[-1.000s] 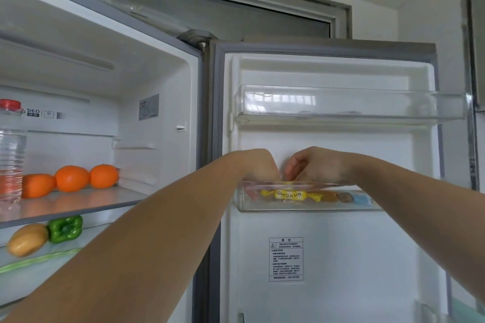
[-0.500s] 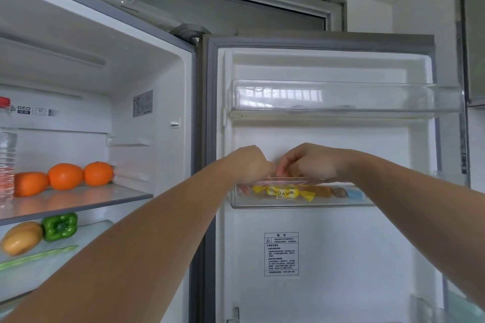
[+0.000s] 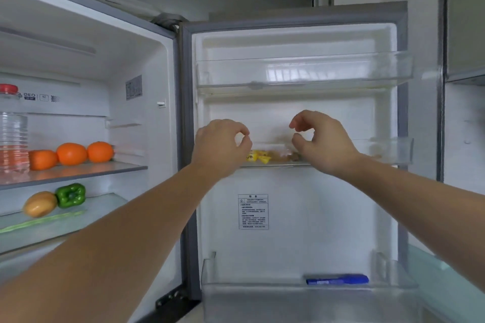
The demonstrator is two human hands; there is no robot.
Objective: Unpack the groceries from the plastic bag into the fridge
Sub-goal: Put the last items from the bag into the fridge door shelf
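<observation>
- Hands raised clear of the middle door shelf (image 3: 380, 151), up from inside it half a second earlier; left hand (image 3: 221, 144) and right hand (image 3: 321, 139) side by side, near each other but apart.
- Both hands released and holding nothing: fingers loosely curled, thumb and forefinger tips close together on each, no wrapper visible between them.
- Groceries left behind: small wrapped snacks (image 3: 262, 157), yellow and brown, lying in the clear shelf just below and between the two hands, partly hidden by the left one.
- Judged meaning for the task: this batch delivered to the fridge door (image 3: 288, 217); likely next, a reach back to the plastic bag, which is out of view.
- Other difference from the earlier frames: view tipped downward, revealing a lower door bin (image 3: 301, 294) well below the hands, with a blue packet (image 3: 337, 279) lying in it.
- Far to the left of the left hand, inside the fridge: three oranges (image 3: 72, 153) beside a red-capped bottle (image 3: 11, 128) on one shelf; below them a green pepper (image 3: 70, 195) touching a potato (image 3: 40, 203).
- Above both hands, an upper clear door shelf (image 3: 301, 71); contents too faint to tell.
</observation>
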